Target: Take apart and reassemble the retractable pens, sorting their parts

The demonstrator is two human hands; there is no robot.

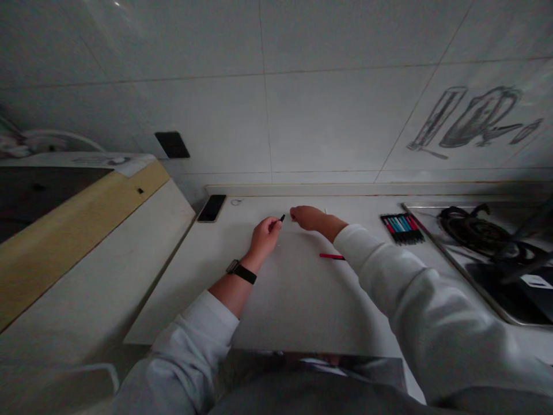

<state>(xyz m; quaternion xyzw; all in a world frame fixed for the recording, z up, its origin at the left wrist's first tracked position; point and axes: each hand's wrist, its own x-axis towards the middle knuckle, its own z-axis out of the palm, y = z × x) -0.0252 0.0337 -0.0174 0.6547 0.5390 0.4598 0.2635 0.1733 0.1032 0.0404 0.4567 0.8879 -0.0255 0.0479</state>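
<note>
My left hand (266, 235), with a dark watch on its wrist, is closed in a pinch on a small black pen part (282, 218), which sticks out past the fingertips. Just to its right, a short gap away, my right hand (307, 218) is closed with its fingers curled. Whatever it may hold is hidden. A red stick with a dark end, like a pen barrel (330, 256), lies on the white worktop (298, 305) near my right forearm. Further right lies a row of pens (401, 229) in red, blue and white with black ends.
A phone (212, 208) lies at the back left, beside a small ring-shaped item (236, 202). The tiled wall (319, 127) bounds the worktop behind. At right is a gas hob (488, 236) with a metal rim; at left stands a pale box-like appliance with a yellowish edge (86, 227).
</note>
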